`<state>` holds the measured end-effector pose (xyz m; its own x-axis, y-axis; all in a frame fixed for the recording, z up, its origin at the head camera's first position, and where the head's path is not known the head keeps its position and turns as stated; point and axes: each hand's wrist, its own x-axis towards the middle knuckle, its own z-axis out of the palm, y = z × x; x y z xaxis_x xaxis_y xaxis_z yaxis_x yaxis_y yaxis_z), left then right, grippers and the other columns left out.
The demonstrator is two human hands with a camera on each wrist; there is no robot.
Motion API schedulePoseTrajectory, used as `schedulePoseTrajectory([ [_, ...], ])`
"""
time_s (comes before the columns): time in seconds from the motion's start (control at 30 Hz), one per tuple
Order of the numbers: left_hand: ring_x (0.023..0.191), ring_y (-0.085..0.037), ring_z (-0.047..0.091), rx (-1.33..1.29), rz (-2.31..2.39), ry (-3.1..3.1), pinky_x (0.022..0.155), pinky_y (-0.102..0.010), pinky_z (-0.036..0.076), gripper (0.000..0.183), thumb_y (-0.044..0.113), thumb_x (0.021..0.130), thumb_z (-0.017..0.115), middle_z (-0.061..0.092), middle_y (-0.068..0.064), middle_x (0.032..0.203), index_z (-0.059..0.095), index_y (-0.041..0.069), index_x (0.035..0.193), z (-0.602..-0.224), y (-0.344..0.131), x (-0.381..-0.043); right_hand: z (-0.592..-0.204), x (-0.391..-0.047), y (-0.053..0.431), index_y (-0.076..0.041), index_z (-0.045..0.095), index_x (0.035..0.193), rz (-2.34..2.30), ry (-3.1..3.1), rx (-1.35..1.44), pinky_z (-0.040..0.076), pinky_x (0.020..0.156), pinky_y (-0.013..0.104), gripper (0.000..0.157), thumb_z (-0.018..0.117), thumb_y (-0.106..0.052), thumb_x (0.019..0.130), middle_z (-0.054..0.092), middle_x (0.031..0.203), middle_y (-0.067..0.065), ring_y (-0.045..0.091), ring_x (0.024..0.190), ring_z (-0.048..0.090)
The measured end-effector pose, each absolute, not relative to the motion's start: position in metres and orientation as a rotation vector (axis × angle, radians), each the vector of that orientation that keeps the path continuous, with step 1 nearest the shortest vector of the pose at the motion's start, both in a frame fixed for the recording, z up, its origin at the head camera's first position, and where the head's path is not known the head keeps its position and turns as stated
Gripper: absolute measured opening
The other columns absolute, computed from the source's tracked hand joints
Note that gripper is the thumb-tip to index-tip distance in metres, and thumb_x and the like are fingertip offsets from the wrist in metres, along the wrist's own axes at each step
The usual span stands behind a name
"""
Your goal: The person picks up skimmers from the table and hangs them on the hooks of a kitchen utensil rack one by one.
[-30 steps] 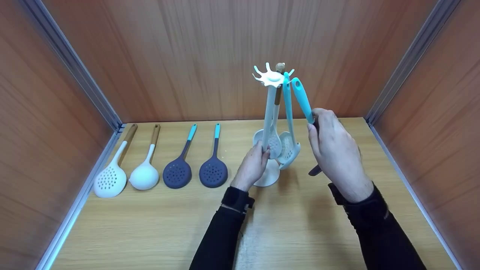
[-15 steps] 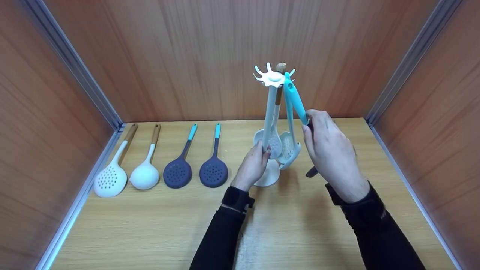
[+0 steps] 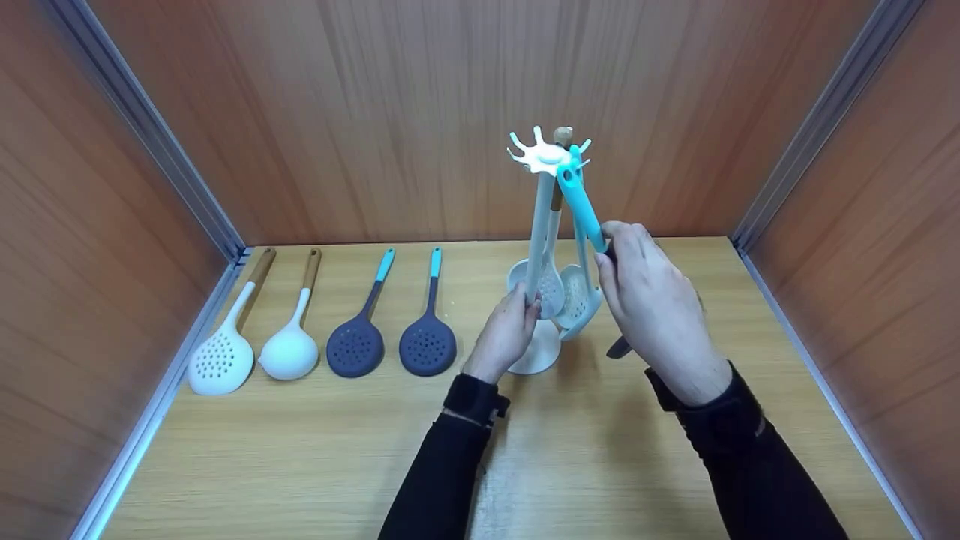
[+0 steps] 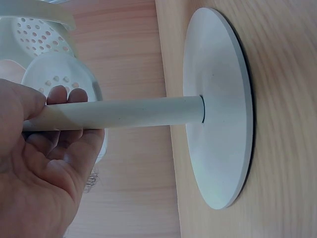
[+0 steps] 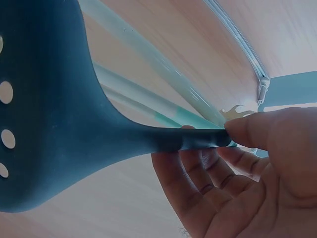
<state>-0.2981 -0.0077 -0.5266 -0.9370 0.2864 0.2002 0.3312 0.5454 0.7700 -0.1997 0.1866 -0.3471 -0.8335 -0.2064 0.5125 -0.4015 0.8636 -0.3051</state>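
A white utensil stand rises from a round base to a crown of hooks. My left hand grips its post, fingers wrapped round from one side and thumb from the other. My right hand holds a dark slotted turner by its neck, thumb over fingers. The turner's turquoise handle points up, and its holed end overlaps the hooks' right side in the head view. White perforated utensils hang on the stand. Most of the turner's head is hidden behind my right hand in the head view.
On the left of the wooden table lie a white skimmer, a white ladle and two dark skimmers with turquoise handle ends. Wooden panels wall in the back and both sides.
My right hand has moved left with the turner, bringing the handle's end from right of the stand to in front of the hooks. My left hand stays on the post.
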Motion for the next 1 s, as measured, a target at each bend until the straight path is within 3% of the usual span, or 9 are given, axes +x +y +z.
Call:
schedulePoseTrajectory([
  [0.7, 0.123, -0.027, 0.08, -0.465, -1.414, -2.788, 0.104, -0.047, 0.069, 0.017, 0.022, 0.127, 0.052, 0.076, -0.012, 0.127, 0.06, 0.01, 0.136, -0.524, -0.007, -0.299, -0.351, -0.207, 0.182, 0.003, 0.055, 0.154, 0.549, -2.591, 0.438, 0.074, 0.089, 0.055, 0.038, 0.061, -0.019, 0.124, 0.067, 0.127, 0.023, 0.036, 0.099, 0.072],
  [1.0, 0.112, -0.026, 0.076, -0.518, -1.38, -2.724, 0.095, -0.046, 0.067, 0.016, 0.018, 0.126, 0.053, 0.074, -0.013, 0.122, 0.062, 0.007, 0.134, -0.526, -0.008, -0.297, -0.355, -0.211, 0.182, 0.004, 0.057, 0.153, 0.564, -2.572, 0.453, 0.073, 0.088, 0.057, 0.036, 0.06, -0.017, 0.124, 0.067, 0.126, 0.022, 0.037, 0.101, 0.071],
])
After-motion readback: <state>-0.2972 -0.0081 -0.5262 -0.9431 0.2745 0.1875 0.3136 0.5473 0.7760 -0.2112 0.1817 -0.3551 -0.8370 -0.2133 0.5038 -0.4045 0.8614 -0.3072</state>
